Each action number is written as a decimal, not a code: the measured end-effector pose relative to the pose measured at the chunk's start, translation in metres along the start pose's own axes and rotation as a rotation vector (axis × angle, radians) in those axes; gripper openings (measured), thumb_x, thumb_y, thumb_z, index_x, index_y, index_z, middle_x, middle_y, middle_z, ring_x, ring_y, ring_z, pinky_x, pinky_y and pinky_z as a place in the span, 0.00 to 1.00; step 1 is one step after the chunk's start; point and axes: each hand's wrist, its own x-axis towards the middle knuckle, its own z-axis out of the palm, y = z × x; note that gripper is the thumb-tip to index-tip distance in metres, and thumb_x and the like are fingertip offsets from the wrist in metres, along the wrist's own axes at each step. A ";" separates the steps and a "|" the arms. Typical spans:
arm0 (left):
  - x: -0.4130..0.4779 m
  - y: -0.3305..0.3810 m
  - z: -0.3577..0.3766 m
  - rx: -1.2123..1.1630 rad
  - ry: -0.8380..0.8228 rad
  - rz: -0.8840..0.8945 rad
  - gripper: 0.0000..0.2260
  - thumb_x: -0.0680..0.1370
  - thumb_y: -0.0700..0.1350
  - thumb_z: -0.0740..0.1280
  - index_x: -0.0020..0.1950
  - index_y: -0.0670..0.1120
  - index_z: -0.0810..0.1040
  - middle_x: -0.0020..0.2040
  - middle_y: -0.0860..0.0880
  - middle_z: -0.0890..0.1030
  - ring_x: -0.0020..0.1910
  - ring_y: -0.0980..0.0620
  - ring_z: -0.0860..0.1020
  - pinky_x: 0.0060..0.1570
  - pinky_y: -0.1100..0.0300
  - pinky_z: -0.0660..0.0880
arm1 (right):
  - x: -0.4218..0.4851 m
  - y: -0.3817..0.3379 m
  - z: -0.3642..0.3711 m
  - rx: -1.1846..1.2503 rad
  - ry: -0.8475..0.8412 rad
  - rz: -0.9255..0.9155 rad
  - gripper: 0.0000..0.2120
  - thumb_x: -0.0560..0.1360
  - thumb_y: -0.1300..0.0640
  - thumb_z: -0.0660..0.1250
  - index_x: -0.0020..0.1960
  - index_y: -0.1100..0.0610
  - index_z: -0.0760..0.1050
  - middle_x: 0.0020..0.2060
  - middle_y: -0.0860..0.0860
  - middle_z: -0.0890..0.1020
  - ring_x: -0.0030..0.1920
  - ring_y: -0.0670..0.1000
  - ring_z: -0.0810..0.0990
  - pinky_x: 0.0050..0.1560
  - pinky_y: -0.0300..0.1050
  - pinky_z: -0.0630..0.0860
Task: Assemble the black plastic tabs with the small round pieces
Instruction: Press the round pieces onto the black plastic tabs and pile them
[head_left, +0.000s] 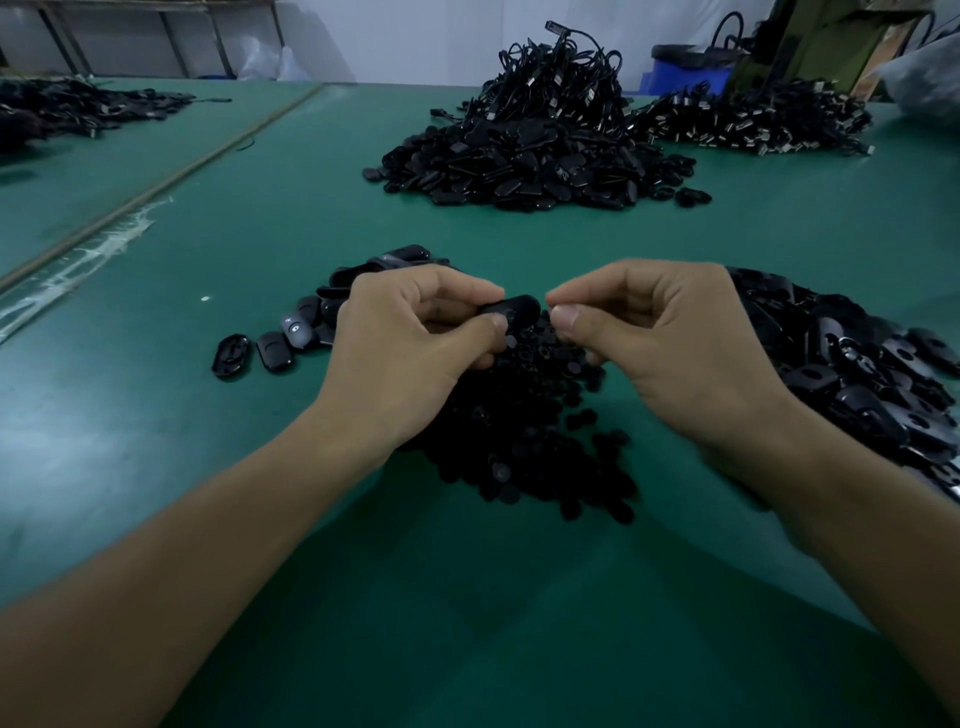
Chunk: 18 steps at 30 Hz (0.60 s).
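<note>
Left hand pinches one tab. Right hand has fingertips pressed together, contents unseen. Few tabs at 9 o'clock look done; big pile at 3 o'clock remains.

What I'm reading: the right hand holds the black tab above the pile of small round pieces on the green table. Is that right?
No: in the head view the left hand holds the black tab, not the right hand, whose fingertips are pinched together just beside the tab's end. The rest stands: it is above the pile of small round pieces on the green table.
</note>
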 end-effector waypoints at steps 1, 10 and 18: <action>-0.001 0.001 0.001 0.002 -0.004 0.010 0.09 0.73 0.36 0.76 0.44 0.51 0.84 0.38 0.49 0.86 0.37 0.49 0.86 0.40 0.57 0.82 | 0.000 0.000 0.000 -0.011 0.008 -0.006 0.07 0.74 0.60 0.75 0.42 0.48 0.84 0.37 0.45 0.86 0.38 0.42 0.83 0.41 0.33 0.76; -0.006 0.008 0.007 -0.019 -0.019 0.081 0.07 0.69 0.42 0.75 0.43 0.52 0.84 0.38 0.48 0.87 0.38 0.47 0.86 0.45 0.49 0.84 | -0.002 -0.002 0.004 -0.065 0.060 -0.071 0.08 0.73 0.61 0.75 0.44 0.48 0.84 0.36 0.45 0.86 0.39 0.46 0.85 0.46 0.44 0.82; -0.008 0.010 0.007 0.028 -0.054 0.109 0.11 0.72 0.35 0.77 0.45 0.52 0.84 0.40 0.52 0.87 0.39 0.54 0.85 0.45 0.56 0.84 | -0.007 -0.005 0.007 -0.156 0.047 -0.073 0.08 0.73 0.62 0.75 0.42 0.50 0.82 0.34 0.45 0.85 0.36 0.45 0.84 0.43 0.43 0.82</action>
